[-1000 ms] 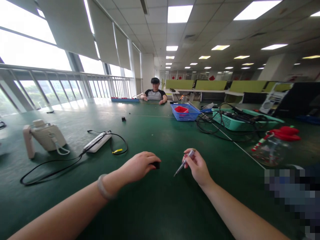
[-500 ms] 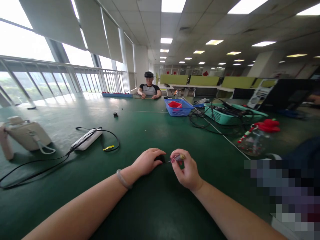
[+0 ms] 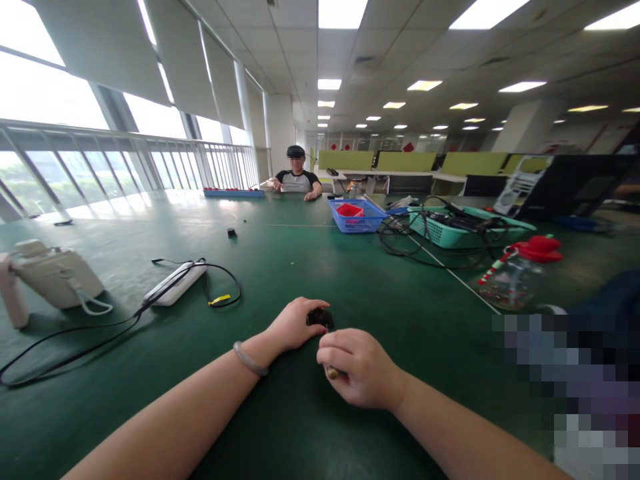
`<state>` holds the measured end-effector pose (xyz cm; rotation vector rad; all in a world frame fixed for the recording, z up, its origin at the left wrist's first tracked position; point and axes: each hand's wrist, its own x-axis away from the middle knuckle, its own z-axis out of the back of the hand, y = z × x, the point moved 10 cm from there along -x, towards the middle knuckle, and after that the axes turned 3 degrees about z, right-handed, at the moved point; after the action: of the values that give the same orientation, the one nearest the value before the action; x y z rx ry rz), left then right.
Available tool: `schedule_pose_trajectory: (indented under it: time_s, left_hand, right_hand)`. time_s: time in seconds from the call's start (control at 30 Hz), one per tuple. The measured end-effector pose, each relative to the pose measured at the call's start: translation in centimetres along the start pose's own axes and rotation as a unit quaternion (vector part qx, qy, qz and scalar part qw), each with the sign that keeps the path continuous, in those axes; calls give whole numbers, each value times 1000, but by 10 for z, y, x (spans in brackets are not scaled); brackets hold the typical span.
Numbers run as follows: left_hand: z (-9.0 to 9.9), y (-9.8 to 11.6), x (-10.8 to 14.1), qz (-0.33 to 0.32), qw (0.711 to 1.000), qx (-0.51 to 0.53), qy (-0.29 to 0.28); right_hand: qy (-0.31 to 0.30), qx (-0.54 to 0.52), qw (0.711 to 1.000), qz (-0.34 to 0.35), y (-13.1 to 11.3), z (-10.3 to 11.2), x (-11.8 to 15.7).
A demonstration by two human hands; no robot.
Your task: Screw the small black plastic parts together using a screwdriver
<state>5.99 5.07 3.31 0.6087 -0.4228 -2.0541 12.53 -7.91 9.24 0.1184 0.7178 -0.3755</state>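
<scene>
On the green table, my left hand [image 3: 295, 325] is closed around the side of a small dark block-like object [image 3: 320, 317] whose exact kind I cannot make out. Its thumb presses the near side and its fingers curl over the far side. Just to the right, my right hand [image 3: 360, 365] is wrapped around a small screwdriver [image 3: 334, 373]. The yellowish end of the handle pokes out below the fingers, toward me. Its tip, pointed at the dark object, is mostly hidden, so whether it touches I cannot tell.
Left lie a white power bank-like box [image 3: 176, 283] with black cable and a beige bottle [image 3: 59, 275]. Ahead are a small black piece [image 3: 231, 233], a blue basket [image 3: 361, 223] and a teal basket [image 3: 434, 233]. A red-lidded jar [image 3: 515, 280] stands right. Someone [image 3: 299, 179] sits opposite.
My right hand has turned over and moved left and nearer, swinging the screwdriver's handle end toward me. More of the dark object shows beside my left hand. The person opposite has raised a hand.
</scene>
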Motion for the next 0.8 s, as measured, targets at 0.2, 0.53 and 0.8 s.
schedule_pose_trajectory:
  time_s: [0.2,0.53,0.8]
  left_hand:
    - [4,-2,1,18,1000,1,5]
    - [2,-6,0,19,1000,-1,-5]
    - [3,-7,-1,17,1000,15,3]
  right_hand:
    - [-43,11,999,18,-9,-11,-2]
    - [-59,18,998,19,-6,-14,0]
    - [-80,18,997,7,-4,-18,1]
